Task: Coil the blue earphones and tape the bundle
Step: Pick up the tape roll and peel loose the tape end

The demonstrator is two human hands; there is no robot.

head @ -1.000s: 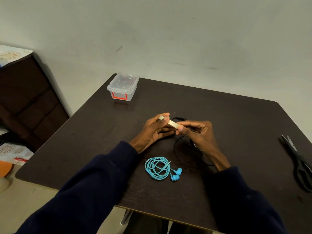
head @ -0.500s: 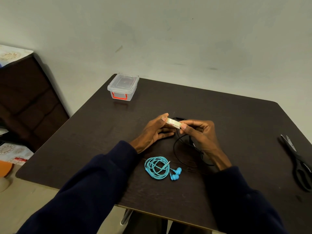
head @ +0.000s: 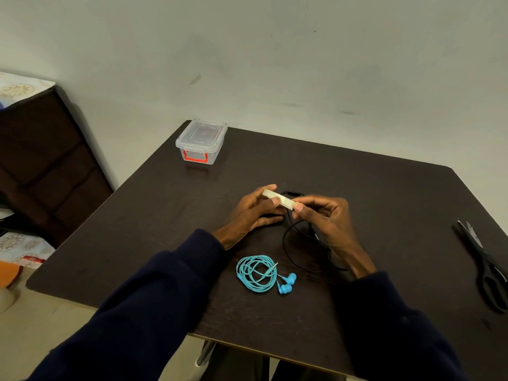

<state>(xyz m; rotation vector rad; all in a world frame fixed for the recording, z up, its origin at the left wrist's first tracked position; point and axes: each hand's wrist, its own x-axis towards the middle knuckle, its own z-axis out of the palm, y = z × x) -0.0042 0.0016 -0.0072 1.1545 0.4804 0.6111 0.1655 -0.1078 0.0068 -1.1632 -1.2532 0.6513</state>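
The blue earphones [head: 259, 274] lie coiled on the dark table [head: 384, 204], near its front edge, with the two earbuds at the coil's right. Just beyond them my left hand [head: 254, 209] and my right hand [head: 324, 215] hold a cream roll of tape [head: 279, 201] between them, a little above the table. My left thumb and fingers grip the roll's left end; my right thumb and forefinger pinch its right end. Neither hand touches the blue earphones.
A black cable [head: 298, 243] loops on the table under my right hand. Black scissors [head: 486, 268] lie at the right edge. A clear lidded box with a red latch [head: 201, 141] stands at the far left corner. A dark cabinet [head: 41, 166] stands left of the table.
Both hands have kept the tape roll, shifting it slightly to the right and turning it a little. The blue earphones have not moved.
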